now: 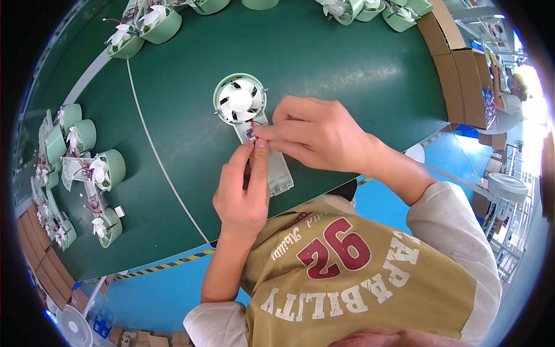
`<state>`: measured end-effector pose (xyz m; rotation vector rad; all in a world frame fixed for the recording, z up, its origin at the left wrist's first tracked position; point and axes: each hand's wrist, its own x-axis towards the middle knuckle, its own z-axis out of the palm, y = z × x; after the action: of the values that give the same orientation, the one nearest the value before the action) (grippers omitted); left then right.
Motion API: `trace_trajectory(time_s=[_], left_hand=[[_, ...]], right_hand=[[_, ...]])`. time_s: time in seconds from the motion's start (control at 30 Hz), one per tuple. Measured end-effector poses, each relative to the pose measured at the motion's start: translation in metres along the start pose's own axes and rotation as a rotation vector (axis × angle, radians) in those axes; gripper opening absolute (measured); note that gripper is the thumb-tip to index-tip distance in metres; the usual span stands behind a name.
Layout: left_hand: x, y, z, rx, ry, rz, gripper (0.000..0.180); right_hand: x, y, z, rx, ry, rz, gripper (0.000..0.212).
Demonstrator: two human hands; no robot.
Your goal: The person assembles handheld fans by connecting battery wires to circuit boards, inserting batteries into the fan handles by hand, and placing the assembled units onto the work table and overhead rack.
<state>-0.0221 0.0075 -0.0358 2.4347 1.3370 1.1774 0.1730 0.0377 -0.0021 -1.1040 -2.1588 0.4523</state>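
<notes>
A small fan with white blades [240, 99] in a pale green round housing lies on the green tabletop, its long light grey handle half [281, 173] pointing toward me. At the top of this handle is a small purple circuit board [250, 134], with a red wire running up toward the fan. My left hand [243, 191] comes from below, thumb and index finger closed on the board's lower edge. From the right, my right hand [318, 136] pinches at the board's right side with closed fingers. The fingertips partly cover the board.
More green fan housings with white blades and loose wires stand at the left [108, 168], the back left [161, 26] and the back right [399, 17]. A thin white cord [150, 133] crosses the table. Cardboard boxes [468, 87] line the right edge; a person [509, 107] is beyond them.
</notes>
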Motion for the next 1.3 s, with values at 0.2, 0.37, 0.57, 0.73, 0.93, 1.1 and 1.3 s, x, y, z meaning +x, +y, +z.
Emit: trace_trajectory(time_s=[0.2, 0.37, 0.57, 0.73, 0.93, 1.1, 1.3], left_hand=[[0.0, -0.004, 0.004, -0.022, 0.03, 0.025, 0.038], [0.006, 0.001, 0.0, -0.293, 0.076, -0.195, 0.031], [0.005, 0.013, -0.002, -0.345, 0.004, -0.299, 0.023], [-0.003, 0.028, 0.002, -0.366, -0.029, -0.311, 0.03], [-0.01, 0.025, 0.004, -0.326, -0.021, -0.243, 0.035], [-0.01, 0.025, 0.006, -0.338, -0.015, -0.228, 0.035], [-0.011, 0.024, 0.004, -0.322, -0.042, -0.231, 0.034]], right_hand=[[-0.002, -0.004, -0.009, 0.134, -0.012, 0.105, 0.035], [-0.026, -0.009, -0.027, -0.226, -0.103, 0.198, 0.039], [-0.035, -0.039, -0.031, 0.121, -0.079, 0.613, 0.029], [-0.045, -0.053, -0.036, 0.451, -0.013, 0.875, 0.027], [-0.056, -0.056, -0.03, 0.418, 0.004, 0.772, 0.032], [-0.056, -0.065, -0.026, 0.298, 0.072, 0.706, 0.034], [-0.054, -0.07, -0.011, 0.022, 0.107, 0.448, 0.038]])
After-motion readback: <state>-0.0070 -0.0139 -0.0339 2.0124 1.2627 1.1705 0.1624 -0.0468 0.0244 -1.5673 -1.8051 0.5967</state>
